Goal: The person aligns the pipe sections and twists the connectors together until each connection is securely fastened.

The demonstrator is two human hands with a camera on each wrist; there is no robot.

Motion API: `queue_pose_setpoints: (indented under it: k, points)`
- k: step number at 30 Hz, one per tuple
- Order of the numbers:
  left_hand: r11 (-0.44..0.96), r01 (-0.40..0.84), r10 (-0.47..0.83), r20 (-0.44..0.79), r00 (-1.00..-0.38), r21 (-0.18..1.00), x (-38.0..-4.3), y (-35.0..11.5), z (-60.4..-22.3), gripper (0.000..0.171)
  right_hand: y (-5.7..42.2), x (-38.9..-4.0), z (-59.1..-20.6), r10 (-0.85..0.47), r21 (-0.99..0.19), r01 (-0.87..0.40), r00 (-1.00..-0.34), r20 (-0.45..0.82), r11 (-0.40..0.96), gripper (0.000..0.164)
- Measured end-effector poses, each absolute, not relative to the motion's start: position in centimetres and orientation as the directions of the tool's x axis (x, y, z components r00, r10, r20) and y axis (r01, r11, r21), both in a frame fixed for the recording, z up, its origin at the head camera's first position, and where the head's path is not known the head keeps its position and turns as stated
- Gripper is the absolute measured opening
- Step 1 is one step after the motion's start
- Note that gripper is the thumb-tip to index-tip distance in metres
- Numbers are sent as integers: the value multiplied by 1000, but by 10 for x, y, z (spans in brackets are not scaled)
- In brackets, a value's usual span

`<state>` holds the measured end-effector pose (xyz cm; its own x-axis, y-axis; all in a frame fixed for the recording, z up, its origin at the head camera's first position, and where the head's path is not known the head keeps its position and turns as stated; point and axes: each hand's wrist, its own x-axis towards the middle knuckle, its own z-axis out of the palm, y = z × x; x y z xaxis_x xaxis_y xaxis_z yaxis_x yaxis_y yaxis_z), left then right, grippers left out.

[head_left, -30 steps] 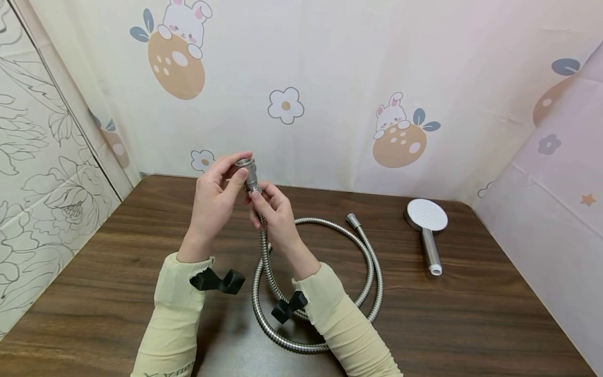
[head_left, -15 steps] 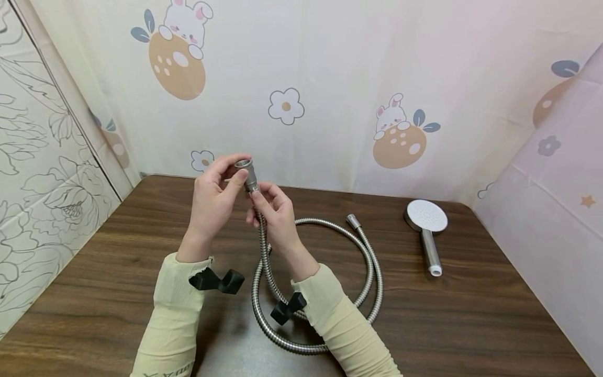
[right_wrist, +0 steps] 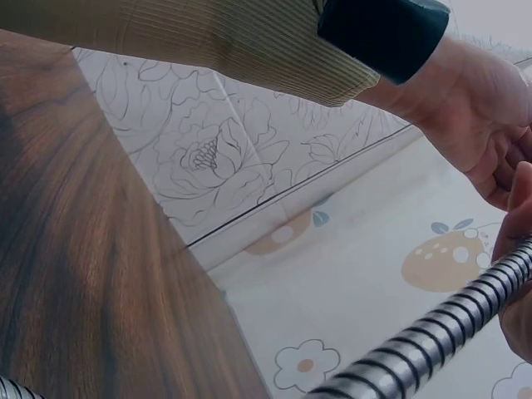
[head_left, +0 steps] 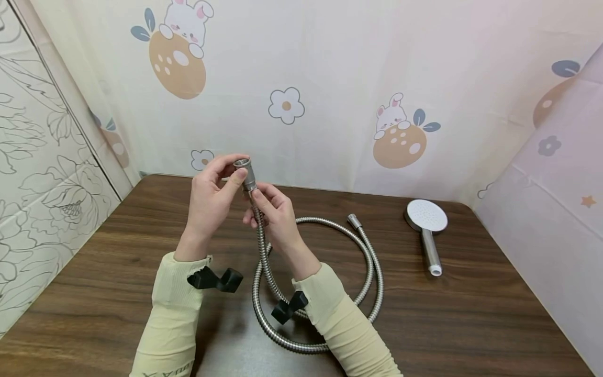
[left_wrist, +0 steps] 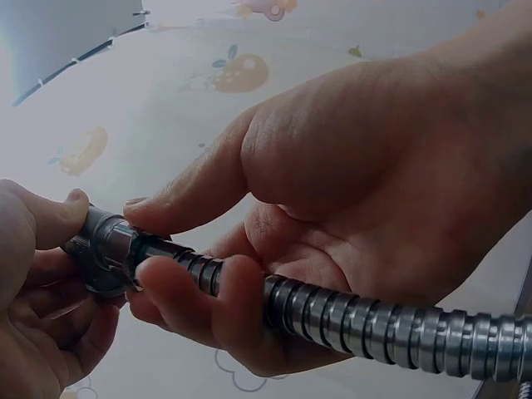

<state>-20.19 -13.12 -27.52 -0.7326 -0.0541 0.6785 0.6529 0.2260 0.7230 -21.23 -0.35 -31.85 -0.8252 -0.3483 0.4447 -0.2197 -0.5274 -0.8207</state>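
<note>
Above, left hand (head_left: 208, 200) pinches the connector (head_left: 249, 179); just below, right hand (head_left: 280, 215) grips the hose (head_left: 262, 242).

You have one left hand (head_left: 205, 199), one right hand (head_left: 279, 220), two cream sleeves (head_left: 171, 324) and two black wrist mounts (head_left: 230, 281); you face one metal shower hose (head_left: 263, 243), two metal connectors (head_left: 249, 181), one handheld showerhead (head_left: 427, 217) on the right, one wooden table (head_left: 471, 314), and two printed rabbits (head_left: 187, 23) on the far curtain (head_left: 330, 63).

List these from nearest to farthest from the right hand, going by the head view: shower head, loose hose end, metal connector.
From the right hand:
1. Metal connector: just to its left, held by the left hand.
2. Loose hose end: to its right.
3. Shower head: farther right.
</note>
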Motion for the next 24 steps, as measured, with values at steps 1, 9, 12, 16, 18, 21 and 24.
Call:
queue_pose_setpoints:
  k: [1,9,12,16,18,21,24]
  points:
    - [203,652,-56,673,-737,731,-202,-131,-275,24,-3,-212,-319,-354,-820,-213,-824,443,-531,14]
    - [136,635,-56,646,-762,761,-201,-132,-276,26,-2,-213,-318,-377,-849,-199,-830,411,-489,21]
    - [157,634,-55,648,-760,757,-202,-132,-276,25,-2,-214,-318,-387,-856,-200,-826,410,-477,26]
    - [210,643,-42,663,-747,737,-203,-132,-276,25,-2,-215,-319,-399,-860,-203,-820,411,-469,21]
    - [229,646,-36,669,-742,728,-203,-132,-275,25,-1,-216,-319,-401,-863,-202,-821,407,-463,20]
    - [218,643,-33,664,-747,734,-203,-132,-275,25,-1,-216,-319,-403,-868,-203,-821,404,-454,23]
    - [202,638,-36,656,-754,743,-203,-132,-274,26,-2,-216,-319,-405,-864,-217,-814,417,-454,29]
